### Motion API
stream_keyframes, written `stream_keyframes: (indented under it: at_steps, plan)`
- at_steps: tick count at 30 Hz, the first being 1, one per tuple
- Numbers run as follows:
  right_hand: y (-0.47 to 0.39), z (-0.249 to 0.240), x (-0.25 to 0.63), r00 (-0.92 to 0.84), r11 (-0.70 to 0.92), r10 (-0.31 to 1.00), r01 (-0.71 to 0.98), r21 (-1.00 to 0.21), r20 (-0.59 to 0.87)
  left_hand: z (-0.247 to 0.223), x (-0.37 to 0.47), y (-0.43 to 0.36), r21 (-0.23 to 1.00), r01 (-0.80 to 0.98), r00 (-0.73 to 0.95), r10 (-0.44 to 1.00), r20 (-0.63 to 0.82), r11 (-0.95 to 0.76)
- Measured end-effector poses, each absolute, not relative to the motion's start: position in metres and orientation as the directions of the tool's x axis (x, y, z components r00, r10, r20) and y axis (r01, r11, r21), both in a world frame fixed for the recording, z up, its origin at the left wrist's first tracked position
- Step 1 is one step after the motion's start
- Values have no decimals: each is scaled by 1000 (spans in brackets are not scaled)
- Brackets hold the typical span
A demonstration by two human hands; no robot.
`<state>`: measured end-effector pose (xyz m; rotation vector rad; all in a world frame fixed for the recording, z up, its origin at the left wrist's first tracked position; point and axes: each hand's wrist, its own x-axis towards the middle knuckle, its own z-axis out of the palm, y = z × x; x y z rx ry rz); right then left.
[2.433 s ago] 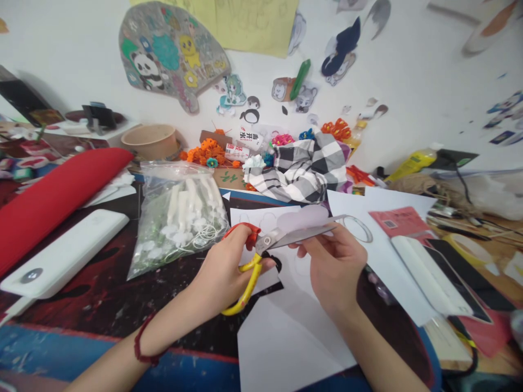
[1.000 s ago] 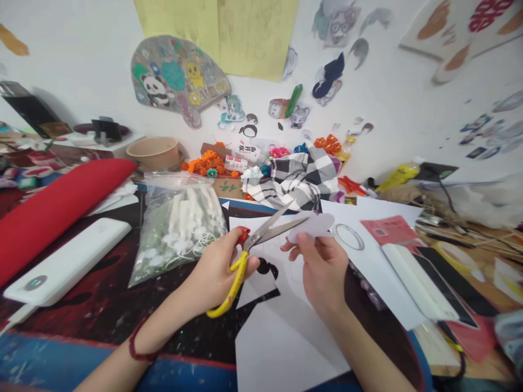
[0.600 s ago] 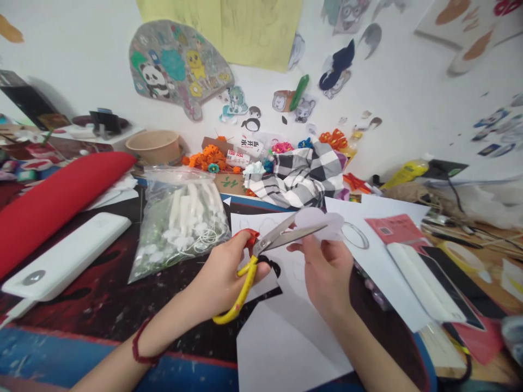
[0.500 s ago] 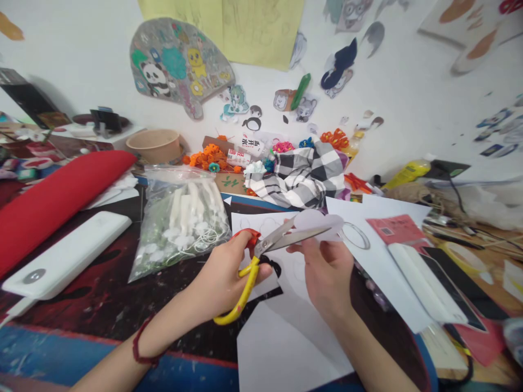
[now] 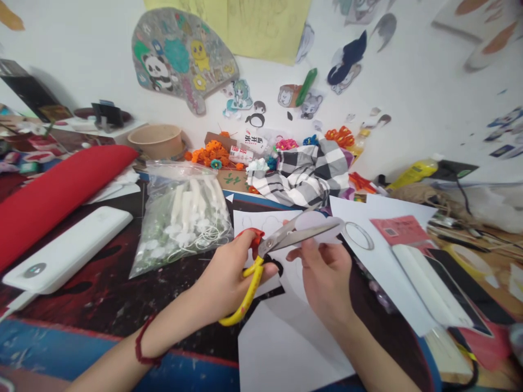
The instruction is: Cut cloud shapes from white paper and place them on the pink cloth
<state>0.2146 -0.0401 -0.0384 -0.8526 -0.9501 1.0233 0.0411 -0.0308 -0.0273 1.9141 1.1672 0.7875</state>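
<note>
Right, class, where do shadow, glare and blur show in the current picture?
Head view: soft light, a faint shadow on the near white sheet beside the right hand; head view: pale sheen on the plastic bag; head view: wall cut-outs at the far right look smeared, while the scissors look clearer.

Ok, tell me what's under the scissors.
A sheet with drawn outlines is under the scissors; a paper piece in the right hand is partly behind the nearer blade. Scissors and left hand cover some of the sheet, so anything there is hidden.
</note>
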Motion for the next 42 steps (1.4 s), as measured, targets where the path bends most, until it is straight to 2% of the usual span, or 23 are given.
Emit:
stream_keyframes:
  at_steps: [21, 31, 42]
  plan:
    - [-40, -36, 211, 249, 289, 945, -330, -899, 212, -28, 41, -32, 832, 452, 393, 909, 138, -322]
    - [-41, -36, 210, 200, 276, 954, -311, -909, 222, -28, 42, -31, 838, 446, 388, 912, 134, -313]
    - [-42, -34, 210, 137, 236, 971, -369, -899, 198, -31, 41, -32, 832, 464, 379, 917, 124, -305]
